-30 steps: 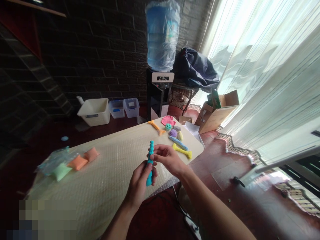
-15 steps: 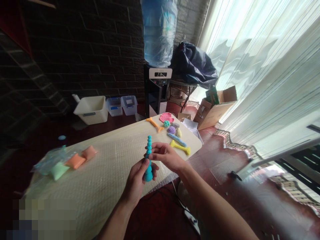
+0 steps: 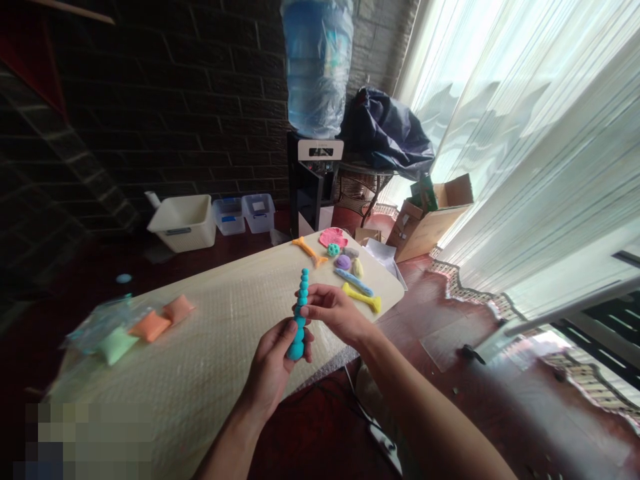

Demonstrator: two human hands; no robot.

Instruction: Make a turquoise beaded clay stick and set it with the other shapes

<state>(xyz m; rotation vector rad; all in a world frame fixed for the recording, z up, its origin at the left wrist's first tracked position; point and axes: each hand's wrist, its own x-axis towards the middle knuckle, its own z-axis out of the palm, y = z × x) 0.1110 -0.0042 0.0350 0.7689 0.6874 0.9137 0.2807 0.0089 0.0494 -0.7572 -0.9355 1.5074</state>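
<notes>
Stick (image 3: 300,321), turquoise and knobbly, tapers upward in ball-like segments.

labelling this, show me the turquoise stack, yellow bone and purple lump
Turquoise stack (image 3: 300,321): head view, a middle ball
Yellow bone (image 3: 360,296): head view, middle of shaft
Purple lump (image 3: 343,262): head view, top surface

Stick (image 3: 300,321) in the hands (image 3: 271,351) — packets (image 3: 150,325) left on the table (image 3: 200,373) (shaped pieces (image 3: 343,263) right), dispenser (image 3: 306,187) behind.

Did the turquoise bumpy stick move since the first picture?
Yes, a little: the tip of the turquoise stick now looks higher and nearer the orange bone lying on the table.
</notes>
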